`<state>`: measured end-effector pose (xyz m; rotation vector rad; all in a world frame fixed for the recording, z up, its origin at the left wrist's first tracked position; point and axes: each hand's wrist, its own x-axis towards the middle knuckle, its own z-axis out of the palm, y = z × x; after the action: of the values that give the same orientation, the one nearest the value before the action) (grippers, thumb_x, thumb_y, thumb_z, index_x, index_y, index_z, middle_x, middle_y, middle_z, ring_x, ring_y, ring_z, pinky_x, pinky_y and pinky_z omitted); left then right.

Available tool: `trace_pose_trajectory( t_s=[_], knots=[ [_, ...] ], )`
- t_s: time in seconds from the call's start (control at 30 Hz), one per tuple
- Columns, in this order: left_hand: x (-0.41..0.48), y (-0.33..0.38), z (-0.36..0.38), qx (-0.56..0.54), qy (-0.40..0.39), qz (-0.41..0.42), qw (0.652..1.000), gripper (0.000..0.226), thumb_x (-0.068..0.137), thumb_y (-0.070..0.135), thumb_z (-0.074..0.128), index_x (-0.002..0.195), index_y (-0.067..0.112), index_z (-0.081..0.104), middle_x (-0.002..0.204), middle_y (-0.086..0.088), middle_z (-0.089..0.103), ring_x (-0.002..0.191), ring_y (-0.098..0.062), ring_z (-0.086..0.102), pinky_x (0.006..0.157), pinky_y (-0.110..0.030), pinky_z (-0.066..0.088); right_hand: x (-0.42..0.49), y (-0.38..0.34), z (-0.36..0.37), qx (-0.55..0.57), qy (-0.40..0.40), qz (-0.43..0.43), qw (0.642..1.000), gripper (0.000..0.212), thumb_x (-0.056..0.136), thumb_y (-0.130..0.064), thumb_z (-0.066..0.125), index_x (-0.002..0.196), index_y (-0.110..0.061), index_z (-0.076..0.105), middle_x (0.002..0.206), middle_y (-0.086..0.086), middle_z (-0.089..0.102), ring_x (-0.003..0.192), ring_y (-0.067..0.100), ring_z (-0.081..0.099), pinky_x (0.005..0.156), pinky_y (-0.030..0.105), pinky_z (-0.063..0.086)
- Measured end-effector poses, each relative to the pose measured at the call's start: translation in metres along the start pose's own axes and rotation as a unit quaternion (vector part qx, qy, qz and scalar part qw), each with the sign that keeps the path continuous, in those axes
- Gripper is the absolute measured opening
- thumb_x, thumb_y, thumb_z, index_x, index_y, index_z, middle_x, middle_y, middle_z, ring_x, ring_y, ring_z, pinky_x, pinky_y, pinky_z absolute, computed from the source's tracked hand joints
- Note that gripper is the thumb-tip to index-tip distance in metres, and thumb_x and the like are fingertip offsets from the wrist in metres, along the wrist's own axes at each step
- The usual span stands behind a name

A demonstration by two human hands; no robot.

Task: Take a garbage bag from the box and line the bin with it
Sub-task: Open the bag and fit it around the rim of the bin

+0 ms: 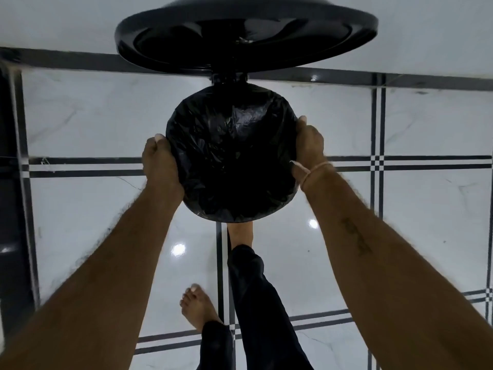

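A round black pedal bin stands on the tiled floor in front of me, its lid swung up and open at the top of the view. A black garbage bag is spread over the bin's mouth and folded down around the rim. My left hand grips the bag at the rim's left side. My right hand holds the bag at the rim's right side, a thread band on its wrist. The garbage bag box is not in view.
The floor is glossy white tile with dark striped borders. My right foot is at the bin's base, likely on the pedal; my left foot stands behind it. A dark surface runs along the left edge.
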<state>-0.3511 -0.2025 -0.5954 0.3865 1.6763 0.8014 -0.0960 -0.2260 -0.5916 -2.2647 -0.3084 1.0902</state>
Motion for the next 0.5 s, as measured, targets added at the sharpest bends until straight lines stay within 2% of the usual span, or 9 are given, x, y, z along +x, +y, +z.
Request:
trace_pose_trajectory(
  t_s=[0.07,0.1,0.17,0.2,0.27,0.33,0.4,0.43,0.5],
  knots=[
    [0.007,0.003,-0.001,0.05,-0.012,-0.001,0.999,0.026,0.105,0.029,0.04,0.087,0.013,0.051,0.093,-0.008,0.053,0.085,-0.023,0.052,0.078,-0.034,0.048,0.011,-0.001,0.001,-0.001,-0.015,-0.004,1.0,0.037,0.108,-0.034,0.04,0.094,-0.006,0.06,0.088,0.008,0.063,0.081,0.022,0.058,0.084,0.035,0.051],
    [0.01,0.003,-0.003,0.071,-0.026,-0.008,0.997,0.026,0.105,0.027,0.04,0.088,0.014,0.053,0.092,-0.008,0.055,0.082,-0.022,0.055,0.075,-0.031,0.051,0.012,0.001,0.0,-0.012,-0.024,-0.003,1.0,0.034,0.108,-0.034,0.04,0.097,-0.008,0.058,0.087,0.007,0.061,0.078,0.019,0.057,0.085,0.039,0.05],
    [0.014,0.008,-0.005,0.104,-0.048,-0.01,0.993,0.021,0.103,0.018,0.041,0.086,0.011,0.051,0.08,-0.003,0.053,0.068,-0.016,0.051,0.058,-0.022,0.049,0.015,0.002,-0.002,-0.028,-0.05,0.001,0.998,0.032,0.103,-0.041,0.043,0.096,-0.013,0.057,0.084,0.005,0.06,0.074,0.015,0.057,0.085,0.039,0.052],
    [0.014,0.012,-0.005,0.114,-0.056,-0.006,0.992,0.02,0.101,0.018,0.042,0.086,0.011,0.053,0.076,-0.003,0.053,0.065,-0.015,0.05,0.056,-0.021,0.047,0.019,0.002,-0.004,-0.02,-0.061,0.008,0.998,0.035,0.095,-0.049,0.048,0.09,-0.016,0.058,0.086,0.008,0.061,0.078,0.02,0.058,0.09,0.044,0.056],
    [0.017,0.023,-0.002,0.115,-0.085,-0.008,0.99,0.033,0.101,0.038,0.046,0.092,0.012,0.064,0.085,-0.006,0.066,0.076,-0.016,0.063,0.07,-0.028,0.054,0.03,-0.004,-0.006,0.02,-0.08,0.017,0.996,0.045,0.075,-0.063,0.06,0.078,-0.018,0.057,0.085,0.012,0.056,0.082,0.026,0.054,0.085,0.052,0.054],
    [0.023,0.04,0.007,0.119,-0.1,-0.003,0.988,0.037,0.097,0.049,0.057,0.093,0.015,0.069,0.089,-0.005,0.07,0.083,-0.018,0.068,0.08,-0.033,0.057,0.031,-0.023,0.0,0.047,-0.12,0.012,0.992,0.051,0.074,-0.064,0.075,0.076,-0.015,0.058,0.079,0.011,0.053,0.078,0.025,0.053,0.076,0.043,0.05],
    [0.032,0.054,0.019,0.125,-0.101,-0.004,0.987,0.027,0.092,0.042,0.071,0.087,0.016,0.071,0.084,0.0,0.07,0.081,-0.018,0.069,0.083,-0.033,0.059,0.027,-0.046,0.008,0.028,-0.135,-0.019,0.99,0.039,0.093,-0.046,0.071,0.074,-0.014,0.058,0.076,0.007,0.055,0.069,0.021,0.056,0.068,0.034,0.049],
    [0.036,0.059,0.023,0.125,-0.105,-0.014,0.986,0.024,0.092,0.04,0.074,0.087,0.016,0.073,0.084,0.001,0.072,0.081,-0.019,0.071,0.084,-0.035,0.062,0.03,-0.051,0.011,0.026,-0.135,-0.039,0.99,0.036,0.096,-0.038,0.071,0.075,-0.012,0.058,0.076,0.009,0.056,0.066,0.019,0.057,0.064,0.032,0.05],
    [0.039,0.065,0.027,0.124,-0.121,-0.056,0.983,0.021,0.095,0.037,0.071,0.096,0.016,0.076,0.088,0.0,0.074,0.078,-0.017,0.072,0.066,-0.029,0.063,0.035,-0.055,0.013,0.053,-0.152,-0.012,0.987,0.028,0.095,-0.031,0.073,0.088,-0.005,0.066,0.083,0.015,0.066,0.068,0.024,0.065,0.068,0.034,0.059]
  ],
)
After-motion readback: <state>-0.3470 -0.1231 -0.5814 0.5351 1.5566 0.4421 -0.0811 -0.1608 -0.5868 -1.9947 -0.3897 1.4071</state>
